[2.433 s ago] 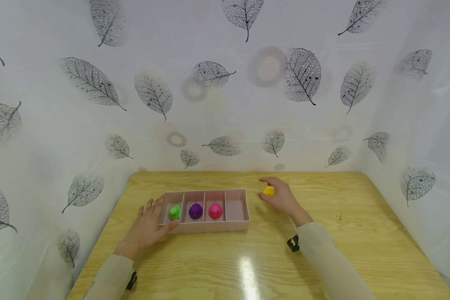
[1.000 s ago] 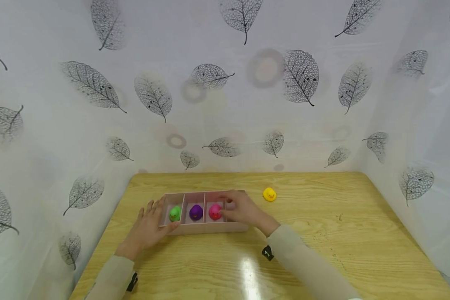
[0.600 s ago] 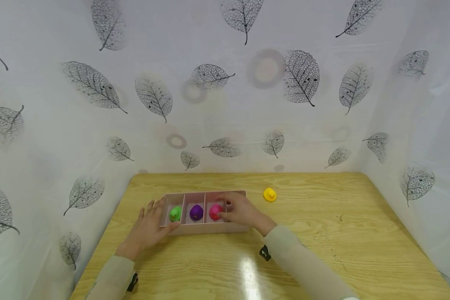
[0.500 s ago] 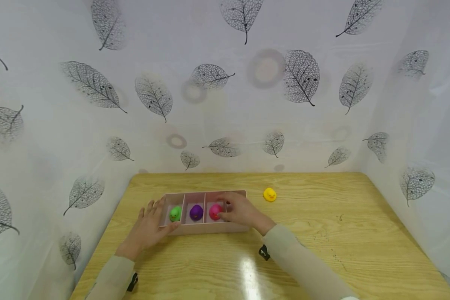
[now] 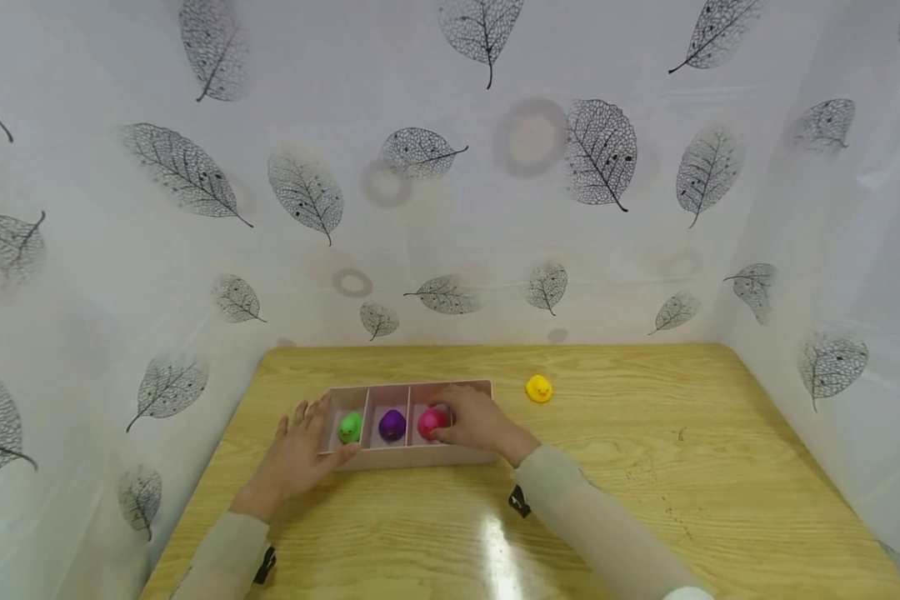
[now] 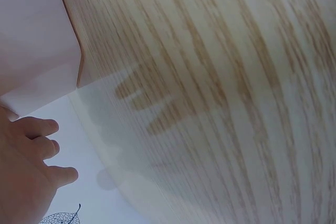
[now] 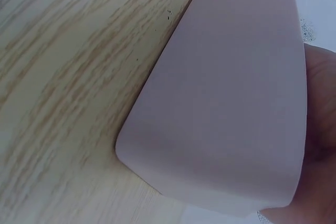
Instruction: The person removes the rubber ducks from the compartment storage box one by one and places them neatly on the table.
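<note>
A pale pink box (image 5: 420, 457) with several compartments lies on the table. Inside sit a green rubber duck (image 5: 349, 427), a purple rubber duck (image 5: 392, 426) and a pink rubber duck (image 5: 429, 423), each in its own compartment. My left hand (image 5: 291, 458) rests on the box's left end with fingers spread, the thumb along the front rim. Over the right end reaches my right hand (image 5: 476, 418), its thumb and fingers curled round the pink duck and partly covering it. In the right wrist view the box wall hides most of that hand (image 7: 321, 108).
A yellow rubber duck (image 5: 538, 389) sits on the wooden table (image 5: 645, 467), right of and behind the box. A white curtain (image 5: 450, 208) with a leaf print encloses the back and sides.
My right hand has left the yellow duck, moved left into the box and closed in on the pink duck. The yellow duck stays on the table. My left hand has kept its place.
</note>
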Action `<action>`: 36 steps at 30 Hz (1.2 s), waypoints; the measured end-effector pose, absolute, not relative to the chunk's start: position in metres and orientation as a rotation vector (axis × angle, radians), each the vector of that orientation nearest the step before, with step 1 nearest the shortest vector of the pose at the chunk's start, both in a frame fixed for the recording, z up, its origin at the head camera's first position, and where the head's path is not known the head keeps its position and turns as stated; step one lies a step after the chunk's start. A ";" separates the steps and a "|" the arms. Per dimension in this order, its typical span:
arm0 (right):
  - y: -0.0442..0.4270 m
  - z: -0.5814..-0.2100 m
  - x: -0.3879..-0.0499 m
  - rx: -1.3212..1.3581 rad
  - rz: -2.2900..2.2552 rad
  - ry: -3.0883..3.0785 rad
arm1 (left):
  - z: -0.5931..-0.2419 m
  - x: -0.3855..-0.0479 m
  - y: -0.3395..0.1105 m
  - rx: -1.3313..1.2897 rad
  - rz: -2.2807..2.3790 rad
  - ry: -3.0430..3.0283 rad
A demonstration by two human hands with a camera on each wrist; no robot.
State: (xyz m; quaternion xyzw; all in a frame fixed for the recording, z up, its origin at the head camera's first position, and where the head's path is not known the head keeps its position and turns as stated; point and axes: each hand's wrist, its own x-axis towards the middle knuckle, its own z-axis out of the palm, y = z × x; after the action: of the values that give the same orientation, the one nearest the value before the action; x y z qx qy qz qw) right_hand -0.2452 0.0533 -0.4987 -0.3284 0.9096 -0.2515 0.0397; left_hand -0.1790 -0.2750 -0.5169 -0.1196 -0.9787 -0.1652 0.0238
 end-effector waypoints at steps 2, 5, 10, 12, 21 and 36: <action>0.052 -0.499 -0.246 -0.987 -0.755 2.790 | -0.517 -0.179 -0.275 -0.372 -0.509 -3.028; 0.049 -0.498 -0.246 -0.963 -0.748 2.785 | -0.519 -0.180 -0.276 -0.374 -0.502 -3.024; 0.045 -0.494 -0.244 -0.920 -0.761 2.766 | -0.521 -0.180 -0.276 -0.381 -0.497 -3.017; 0.043 -0.494 -0.244 -0.903 -0.747 2.770 | -0.521 -0.180 -0.276 -0.385 -0.502 -3.016; 0.037 -0.497 -0.248 -0.841 -0.669 2.784 | -0.520 -0.179 -0.276 -0.392 -0.509 -3.014; 0.035 -0.498 -0.248 -0.821 -0.679 2.806 | -0.519 -0.179 -0.276 -0.386 -0.517 -3.027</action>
State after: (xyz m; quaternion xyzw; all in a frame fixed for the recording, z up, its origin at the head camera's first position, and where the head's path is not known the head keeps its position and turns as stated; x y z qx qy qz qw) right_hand -0.2483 0.0348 -0.4980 -0.2728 0.9326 -0.2257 0.0702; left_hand -0.1791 -0.2763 -0.5194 -0.1246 -0.9777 -0.1672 0.0233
